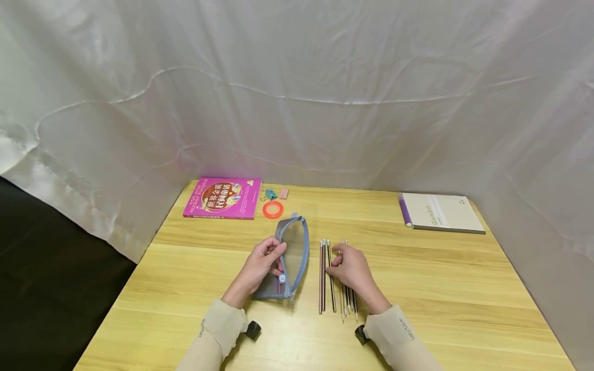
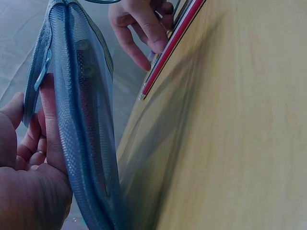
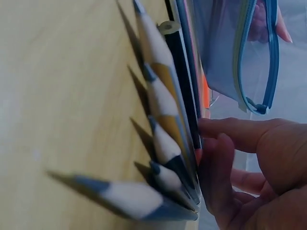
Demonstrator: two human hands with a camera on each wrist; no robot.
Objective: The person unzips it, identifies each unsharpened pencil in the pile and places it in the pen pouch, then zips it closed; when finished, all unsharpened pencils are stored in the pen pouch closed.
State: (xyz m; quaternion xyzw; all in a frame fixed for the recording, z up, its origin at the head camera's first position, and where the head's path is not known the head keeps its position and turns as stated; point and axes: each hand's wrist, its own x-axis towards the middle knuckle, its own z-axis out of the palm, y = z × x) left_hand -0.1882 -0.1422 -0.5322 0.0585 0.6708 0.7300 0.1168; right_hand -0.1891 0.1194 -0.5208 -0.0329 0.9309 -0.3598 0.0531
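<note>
My left hand (image 1: 263, 262) grips the near-left edge of a grey-blue mesh pencil pouch (image 1: 274, 288), its zip mouth open and facing right. A reddish strip shows through the mesh in the left wrist view. Beside the pouch, several pencils (image 1: 322, 288) lie on the table, some sharpened and some with blunt ends. My right hand (image 1: 353, 268) bends over them, thumb and curled fingers pinching at a black pencil (image 3: 181, 62) with a blunt end. To its right lie sharpened pencils (image 3: 158, 91) in a loose fan, points toward me.
A pink book (image 1: 246, 201) lies at the back left of the wooden table (image 1: 441, 309). Next to it are an orange-red tape roll (image 1: 265, 211), teal binder clips (image 1: 271, 194) and a pink eraser (image 1: 284, 194). At the back right lie a white notebook (image 1: 450, 211) and a purple pen (image 1: 405, 210).
</note>
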